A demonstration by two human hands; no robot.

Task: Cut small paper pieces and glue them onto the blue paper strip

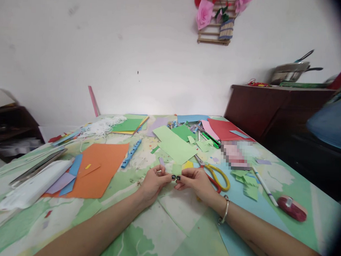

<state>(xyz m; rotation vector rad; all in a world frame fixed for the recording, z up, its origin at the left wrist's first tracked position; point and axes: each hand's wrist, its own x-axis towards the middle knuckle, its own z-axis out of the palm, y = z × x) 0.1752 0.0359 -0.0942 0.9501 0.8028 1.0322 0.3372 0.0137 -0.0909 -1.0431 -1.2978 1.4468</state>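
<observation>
Both hands meet over the table, thumbs side by side, pinching a small light green paper piece (177,169) by its near edge. My left hand (155,182) grips its left side and my right hand (196,182), with a bracelet at the wrist, its right side. Just beyond lies a large light green sheet (174,145). Scissors (221,176) with yellow and red handles rest beside my right hand, their handles partly hidden by it. A scrap of yellow paper (188,165) shows behind the right fingers.
An orange sheet (97,170) and a blue flute-like tube (131,153) lie left. Fringed green scraps (248,184), a white pen (265,186) and a dark red stapler-like object (292,208) lie right. White yarn (103,126) and coloured paper (229,129) sit farther back.
</observation>
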